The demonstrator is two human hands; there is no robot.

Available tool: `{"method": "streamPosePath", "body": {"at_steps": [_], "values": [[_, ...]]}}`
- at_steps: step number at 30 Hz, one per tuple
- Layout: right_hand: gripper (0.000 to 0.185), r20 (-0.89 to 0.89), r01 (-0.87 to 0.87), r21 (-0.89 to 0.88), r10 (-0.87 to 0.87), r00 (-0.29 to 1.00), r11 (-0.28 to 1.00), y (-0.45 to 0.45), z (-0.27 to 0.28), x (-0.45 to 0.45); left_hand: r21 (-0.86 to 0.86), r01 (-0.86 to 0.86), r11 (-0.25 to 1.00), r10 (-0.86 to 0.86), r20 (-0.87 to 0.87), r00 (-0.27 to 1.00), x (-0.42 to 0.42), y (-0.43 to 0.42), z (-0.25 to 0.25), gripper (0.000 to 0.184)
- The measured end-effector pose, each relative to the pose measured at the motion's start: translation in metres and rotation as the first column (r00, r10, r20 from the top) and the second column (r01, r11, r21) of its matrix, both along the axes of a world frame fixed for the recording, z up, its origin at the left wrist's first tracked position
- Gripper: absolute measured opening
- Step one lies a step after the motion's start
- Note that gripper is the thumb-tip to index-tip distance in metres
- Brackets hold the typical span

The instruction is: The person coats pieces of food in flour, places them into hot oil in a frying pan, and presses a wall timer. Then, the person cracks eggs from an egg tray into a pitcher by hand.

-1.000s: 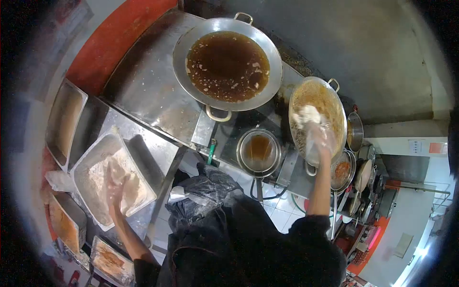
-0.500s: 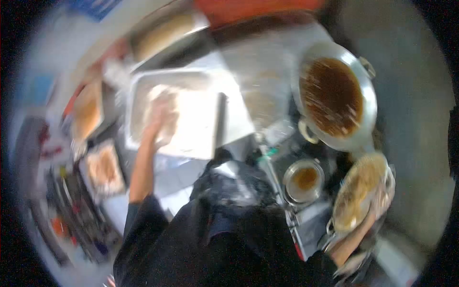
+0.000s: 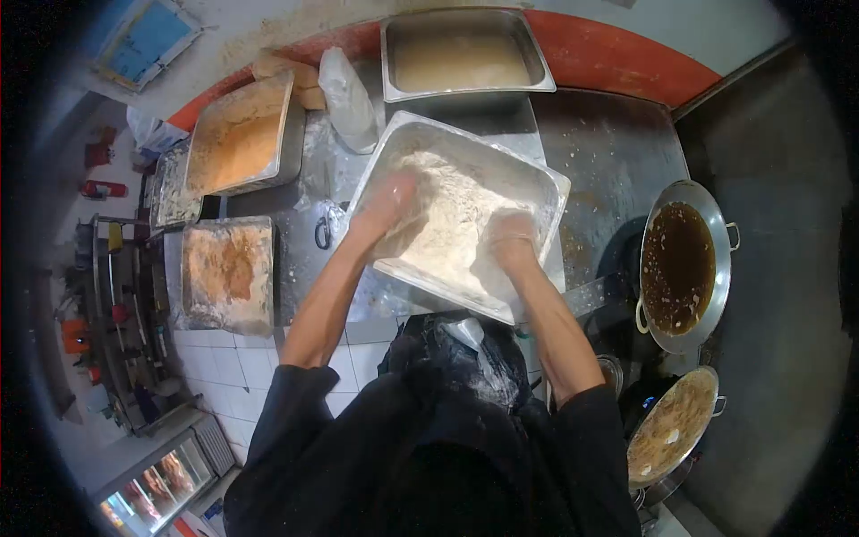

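Observation:
A deep metal tray [image 3: 555,192] holds loose white flour [image 3: 452,210] and sits at a slant in front of me. My left hand [image 3: 394,204] is inside it at the left, over the flour, its fingers smeared by motion. Toward the tray's right side, my right hand [image 3: 513,237] is down at the flour. Its fingers are blurred and partly hidden, so their shape does not show. I cannot make out anything held in either hand.
On the right stand a wok of dark oil [image 3: 677,268] and a pan of pale frying food [image 3: 671,430], with a blue flame beside it. A pan of cloudy liquid [image 3: 461,67] is behind. Left are an orange-powder tub [image 3: 237,152], a floury tray [image 3: 228,273] and scissors [image 3: 323,233].
My right hand has come from the frying pan at the lower right into the flour tray. My left hand stays in the tray. The camera view has turned.

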State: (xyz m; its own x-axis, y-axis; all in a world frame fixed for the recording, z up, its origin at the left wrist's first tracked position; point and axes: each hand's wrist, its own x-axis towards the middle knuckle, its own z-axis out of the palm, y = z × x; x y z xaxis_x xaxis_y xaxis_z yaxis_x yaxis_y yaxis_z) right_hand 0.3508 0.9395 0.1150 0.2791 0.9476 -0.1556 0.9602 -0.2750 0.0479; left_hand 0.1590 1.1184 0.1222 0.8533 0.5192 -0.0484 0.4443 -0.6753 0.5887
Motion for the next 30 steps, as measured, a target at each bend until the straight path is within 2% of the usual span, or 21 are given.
{"method": "streamPosePath", "body": {"at_steps": [1,2,5,7,8,10,12,13,14,15,16,17,18,19,20,22,23,25,26,28,30], "values": [[0.02,-0.003,-0.041,-0.088,0.041,0.999,0.995,-0.002,0.004,-0.005,0.38,-0.027,0.925,-0.029,0.142,0.989,0.011,0.004,-0.002,0.041],[0.02,0.004,-0.039,-0.094,0.039,0.999,0.995,-0.008,0.009,-0.01,0.374,-0.028,0.927,-0.03,0.149,0.988,0.019,0.007,-0.003,0.041],[0.02,-0.16,-0.042,-0.211,0.008,0.987,0.976,-0.025,0.04,-0.023,0.605,-0.014,0.796,0.014,0.004,1.0,0.038,0.008,-0.024,0.041],[0.021,-0.22,0.102,-0.176,-0.14,0.966,0.979,-0.031,0.049,-0.026,0.236,0.106,0.966,-0.048,-0.239,0.97,0.044,-0.004,-0.025,0.044],[0.021,-0.218,0.112,-0.176,-0.15,0.964,0.978,-0.037,0.054,-0.027,0.236,0.116,0.965,-0.058,-0.238,0.969,0.045,-0.007,-0.024,0.044],[0.028,-0.325,0.176,0.133,-0.124,0.938,0.975,-0.049,0.077,-0.033,-0.132,0.447,0.885,-0.439,-0.56,0.703,0.053,-0.027,0.015,0.048],[0.035,-0.481,0.309,0.245,-0.162,0.862,0.919,-0.062,0.079,-0.033,-0.007,0.378,0.926,-0.377,-0.085,0.922,0.039,-0.025,-0.009,0.053],[0.039,-0.578,0.403,0.296,-0.173,0.797,0.866,-0.07,0.081,-0.029,0.294,0.326,0.898,-0.385,0.168,0.908,0.038,-0.034,-0.013,0.053],[0.04,-0.665,0.5,0.282,-0.209,0.717,0.819,-0.091,0.103,-0.024,0.06,0.336,0.94,-0.322,-0.173,0.931,0.043,-0.042,0.013,0.052],[0.042,-0.745,0.593,0.263,-0.23,0.626,0.761,-0.112,0.124,-0.019,0.066,0.506,0.86,-0.48,-0.232,0.846,0.038,-0.042,-0.008,0.052],[0.043,-0.772,0.634,0.214,-0.269,0.576,0.743,-0.134,0.156,-0.006,-0.444,0.158,0.882,-0.322,-0.323,0.89,0.044,-0.079,0.084,0.048],[0.044,-0.848,0.749,0.223,-0.255,0.465,0.625,-0.166,0.182,0.003,-0.136,0.477,0.868,-0.493,-0.348,0.798,0.042,-0.073,0.062,0.045],[0.045,-0.912,0.837,0.221,-0.197,0.359,0.501,-0.2,0.198,0.009,-0.333,0.345,0.877,-0.424,-0.204,0.882,0.026,-0.067,0.032,0.056],[0.045,-0.912,0.863,0.224,-0.215,0.35,0.453,-0.241,0.201,0.022,-0.526,0.236,0.817,-0.315,-0.065,0.947,0.01,-0.061,0.003,0.066],[0.043,-0.979,0.951,0.163,-0.075,0.189,0.264,-0.279,0.208,0.028,-0.532,0.139,0.835,-0.226,-0.102,0.969,0.016,-0.082,0.054,0.066],[0.041,-0.903,0.961,0.272,-0.332,0.273,0.049,-0.378,0.198,0.05,-0.533,-0.085,0.842,-0.032,-0.207,0.978,0.029,-0.119,0.128,0.063],[0.04,-0.805,0.97,0.193,-0.59,0.069,-0.15,-0.403,0.226,0.054,-0.533,-0.074,0.843,-0.045,-0.206,0.978,0.023,-0.124,0.115,0.063],[0.036,-0.59,0.927,0.345,-0.802,0.091,-0.148,-0.52,0.185,0.099,-0.56,0.145,0.815,0.012,0.267,0.963,0.007,-0.119,0.084,0.059],[0.034,-0.46,0.918,0.374,-0.886,0.059,-0.133,-0.576,0.168,0.12,-0.56,0.146,0.815,0.012,0.269,0.963,0.007,-0.115,0.075,0.059],[0.032,-0.181,0.938,0.335,-0.983,-0.024,-0.085,-0.674,0.131,0.16,-0.23,-0.073,0.97,0.071,-0.019,0.997,0.014,-0.126,0.077,0.059],[0.03,0.021,0.971,0.228,-0.997,-0.079,-0.072,-0.745,0.096,0.194,-0.185,-0.064,0.981,0.064,-0.009,0.998,0.024,-0.143,0.085,0.057]]}}
